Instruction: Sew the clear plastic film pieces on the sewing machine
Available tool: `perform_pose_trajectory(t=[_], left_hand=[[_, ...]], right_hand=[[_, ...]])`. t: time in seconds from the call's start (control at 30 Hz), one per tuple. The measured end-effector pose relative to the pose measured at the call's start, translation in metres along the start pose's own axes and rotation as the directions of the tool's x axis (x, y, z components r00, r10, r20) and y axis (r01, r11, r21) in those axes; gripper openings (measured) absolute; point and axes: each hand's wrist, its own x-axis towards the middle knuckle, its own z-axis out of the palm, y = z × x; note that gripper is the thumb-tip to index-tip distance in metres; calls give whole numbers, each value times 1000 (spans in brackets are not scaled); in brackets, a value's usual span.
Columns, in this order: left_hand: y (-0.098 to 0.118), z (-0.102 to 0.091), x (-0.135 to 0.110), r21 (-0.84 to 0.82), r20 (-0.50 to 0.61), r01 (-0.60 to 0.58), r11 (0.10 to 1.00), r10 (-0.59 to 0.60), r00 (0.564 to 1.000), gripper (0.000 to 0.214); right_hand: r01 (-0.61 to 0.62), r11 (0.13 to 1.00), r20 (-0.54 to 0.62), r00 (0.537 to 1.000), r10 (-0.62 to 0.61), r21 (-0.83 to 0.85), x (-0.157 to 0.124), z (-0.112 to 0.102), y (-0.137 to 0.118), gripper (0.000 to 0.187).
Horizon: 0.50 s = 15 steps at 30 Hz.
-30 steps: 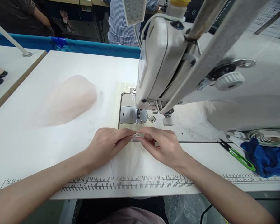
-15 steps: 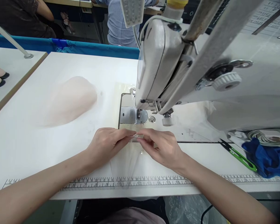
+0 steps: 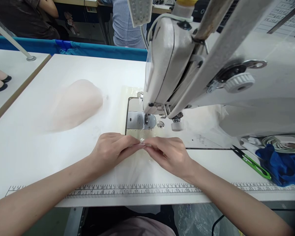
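Note:
Just in front of the sewing machine's needle plate [image 3: 135, 121], both hands meet in a fingertip pinch. My left hand [image 3: 111, 149] is closed, thumb against forefinger, on one end of a thin sheer piece of fabric [image 3: 134, 168]. My right hand [image 3: 170, 152] pinches the same piece close beside it, fingers closed. The held fabric is nearly see-through, so its outline is hard to make out; faint folds show below the fingers. Above and behind the hands stands the white sewing machine head [image 3: 168, 65], its presser foot [image 3: 147, 119] over the plate.
A sheer beige fabric piece [image 3: 76, 105] lies flat at left. Beige pieces with black tips [image 3: 0, 78] lie on the far-left table. Green thread snips [image 3: 253, 162] and a blue cloth [image 3: 282, 165] lie at right. A ruler strip [image 3: 135, 191] follows the front edge. Two people sit beyond.
My fingertips have come slightly closer together on the sheer fabric, with the left hand's fingers a little straighter. The view has shifted slightly; the other things stay where they were.

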Motion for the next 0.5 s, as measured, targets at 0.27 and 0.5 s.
perform_pose_trajectory(t=[0.27,0.5], left_hand=[[0,5,-2,-50,4,21,999,-21,1000,6],[-1,9,-7,-110,59,-6,994,13,998,20]], right_hand=[[178,968,-76,978,-194,-179,1,-5,1,22],[271,921,6,960,-281,-279,-21,-13,1,60]])
